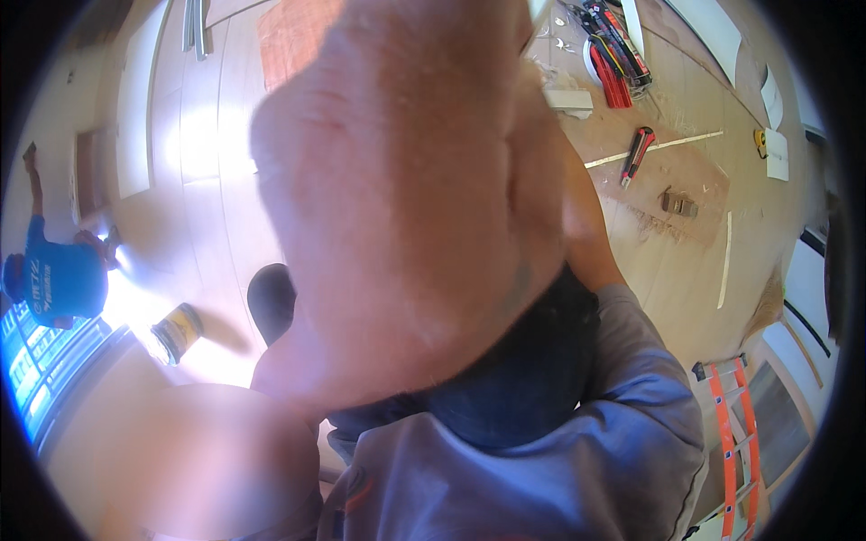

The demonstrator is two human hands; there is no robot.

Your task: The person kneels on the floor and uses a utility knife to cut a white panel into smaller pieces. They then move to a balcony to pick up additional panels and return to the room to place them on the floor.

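Observation:
My left hand (410, 198) is raised very close to the camera and covers the middle of the head view. Its fingers are hidden, and the lower part of that arm is blurred at the lower left. Behind it my right forearm (591, 225) reaches forward from a grey sleeve, while the right hand itself is hidden. To the right on the floor lie a red and black utility knife (639, 155), a thin pale strip (690, 142) and a small hand plane (678, 203) among shavings on a brown board (708, 194).
Farther right stands an orange ladder (729, 451). Several tools, one a red-handled bundle (615, 86), lie at the far right beside a white block (568, 101). Left, a bucket (176, 334) stands near a person in a blue shirt (68, 279) by a bright window.

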